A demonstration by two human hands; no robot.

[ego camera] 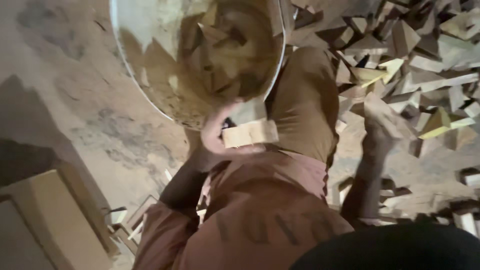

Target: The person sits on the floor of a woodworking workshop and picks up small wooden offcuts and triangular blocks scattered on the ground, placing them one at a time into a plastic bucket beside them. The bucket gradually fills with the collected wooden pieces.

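Observation:
My left hand (214, 134) grips a pale rectangular wooden block (250, 133) just below the rim of a large round pale basin (150, 75). The basin is tilted toward me and holds several wood offcuts (225, 55). My right hand (381, 122), dusty, rests on a heap of small wooden offcuts (425, 75) at the right. Its fingers are curled, and whether they hold a piece is unclear. My bent knee in brown trousers (305, 95) lies between the two hands.
A dusty concrete floor (75, 100) spreads to the left. A pale wooden box or board (60, 225) lies at the bottom left, with a few wood scraps (132, 220) beside it. A dark rounded shape (400, 250) fills the bottom right corner.

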